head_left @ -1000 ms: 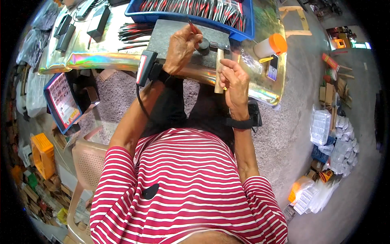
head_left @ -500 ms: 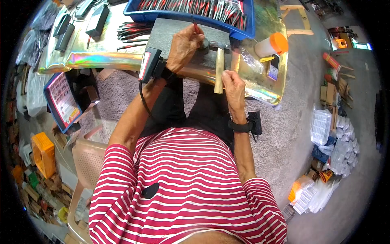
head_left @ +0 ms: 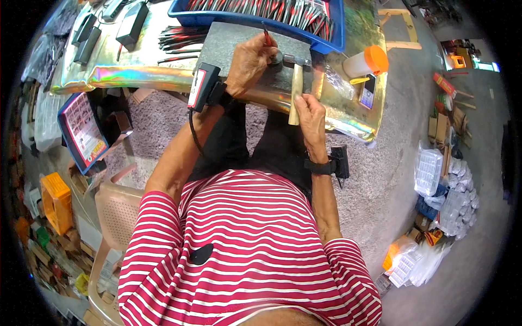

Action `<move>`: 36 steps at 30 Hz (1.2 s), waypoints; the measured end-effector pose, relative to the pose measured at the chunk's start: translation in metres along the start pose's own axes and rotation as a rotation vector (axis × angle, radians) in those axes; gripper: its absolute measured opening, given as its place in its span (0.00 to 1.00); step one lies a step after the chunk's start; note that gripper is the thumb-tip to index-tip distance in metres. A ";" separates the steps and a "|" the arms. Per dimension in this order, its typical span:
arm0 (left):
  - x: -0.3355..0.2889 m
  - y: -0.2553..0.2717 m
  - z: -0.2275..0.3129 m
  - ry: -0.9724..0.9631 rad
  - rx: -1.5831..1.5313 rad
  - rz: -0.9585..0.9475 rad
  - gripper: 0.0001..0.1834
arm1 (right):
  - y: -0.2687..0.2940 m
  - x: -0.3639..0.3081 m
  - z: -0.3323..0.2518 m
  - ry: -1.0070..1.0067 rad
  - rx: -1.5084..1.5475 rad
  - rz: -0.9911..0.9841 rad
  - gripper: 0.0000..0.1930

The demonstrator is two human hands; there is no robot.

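My left hand (head_left: 250,64) is closed around a slim red-and-black rod (head_left: 267,38), whose upper end sticks out above my fingers. Its lower end is hidden by my hand. Beneath lies a flat dark grey slab (head_left: 223,39) on the table. A hammer (head_left: 295,89) with a pale wooden handle is pinched near the handle's lower end by my right hand (head_left: 312,115). The metal head is low over the slab, beside a small round metal piece (head_left: 277,57) at my left fingertips. Whether head and piece touch, I cannot tell.
A blue tray (head_left: 198,20) full of similar red-and-black pieces stands beyond the slab, with a loose pile (head_left: 182,39) to its left. An orange-lidded jar (head_left: 359,64) and a phone (head_left: 368,92) lie at the right. Black boxes (head_left: 132,27) sit far left.
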State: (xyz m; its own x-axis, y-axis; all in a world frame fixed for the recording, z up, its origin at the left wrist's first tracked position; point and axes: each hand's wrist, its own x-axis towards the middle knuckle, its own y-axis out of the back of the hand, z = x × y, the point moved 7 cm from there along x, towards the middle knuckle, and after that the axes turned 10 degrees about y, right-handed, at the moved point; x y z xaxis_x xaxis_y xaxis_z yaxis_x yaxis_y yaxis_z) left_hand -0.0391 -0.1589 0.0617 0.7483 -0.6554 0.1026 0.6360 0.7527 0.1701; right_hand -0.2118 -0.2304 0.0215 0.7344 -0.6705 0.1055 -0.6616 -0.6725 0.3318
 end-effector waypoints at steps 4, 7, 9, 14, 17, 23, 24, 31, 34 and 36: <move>0.001 0.001 -0.001 -0.031 0.004 -0.006 0.02 | -0.001 0.001 -0.003 -0.008 0.011 0.000 0.14; 0.001 0.000 -0.002 -0.036 0.050 0.001 0.03 | -0.002 0.001 -0.003 -0.022 0.007 -0.007 0.14; 0.001 -0.001 -0.004 -0.081 0.059 0.010 0.02 | -0.002 0.001 -0.004 -0.024 0.011 -0.011 0.14; -0.001 -0.004 -0.002 -0.127 0.175 -0.057 0.04 | -0.004 0.003 -0.003 -0.001 0.012 -0.041 0.13; -0.002 -0.007 0.007 -0.232 0.236 -0.062 0.08 | -0.008 0.004 0.000 -0.064 0.099 -0.068 0.13; -0.006 -0.009 0.020 -0.356 0.400 -0.036 0.09 | -0.013 0.003 -0.004 -0.318 0.464 -0.105 0.11; -0.004 -0.010 0.019 -0.358 0.423 -0.047 0.09 | -0.014 0.003 -0.006 -0.358 0.576 -0.110 0.11; -0.005 -0.013 0.023 -0.443 0.420 -0.048 0.06 | 0.004 0.008 -0.029 -0.359 0.414 -0.115 0.10; -0.008 -0.012 0.025 -0.494 0.348 -0.067 0.06 | 0.017 0.008 -0.062 -0.179 0.209 -0.122 0.10; -0.008 -0.011 0.023 -0.485 0.361 -0.054 0.06 | 0.026 0.013 -0.093 0.073 -0.145 -0.150 0.11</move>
State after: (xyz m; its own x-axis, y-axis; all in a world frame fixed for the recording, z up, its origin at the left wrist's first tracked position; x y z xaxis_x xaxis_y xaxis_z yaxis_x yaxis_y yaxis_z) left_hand -0.0566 -0.1640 0.0820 0.4912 -0.7097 0.5051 0.5028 0.7045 0.5009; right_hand -0.2054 -0.2280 0.1183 0.8354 -0.5384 0.1103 -0.5192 -0.7073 0.4798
